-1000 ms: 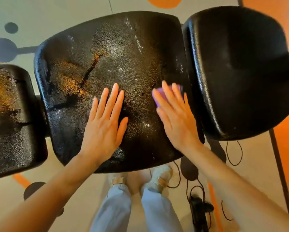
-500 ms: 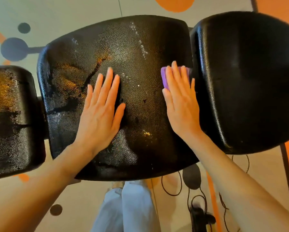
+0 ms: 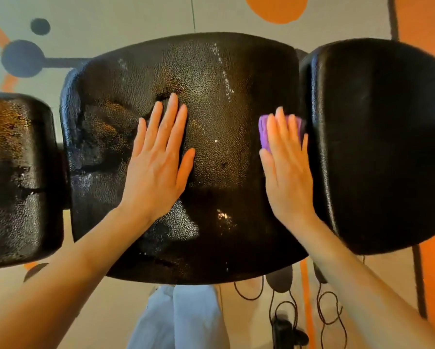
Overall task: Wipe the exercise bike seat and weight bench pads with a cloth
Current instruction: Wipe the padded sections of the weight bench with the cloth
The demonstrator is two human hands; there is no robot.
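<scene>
Hands | left hand (image 3: pixel 158 165) flat, fingers straight, on textured black middle bench pad (image 3: pixel 224 79) | right hand (image 3: pixel 286 162) flat, fingers straight, pressing small purple cloth (image 3: pixel 263 133) at pad's right edge

Readable text: none is seen anywhere in the head view.
Middle pad (image 3: pixel 224 96): no brand, label or number is shown on the pebbled black cover.
Right pad (image 3: pixel 387 147): no marking is shown.
Left pad (image 3: pixel 17 172): no marking is shown.
Cloth (image 3: pixel 264 132): no tag or print is made out on the purple fabric.
Floor (image 3: pixel 135 18): only coloured shapes are painted, no signs.
</scene>
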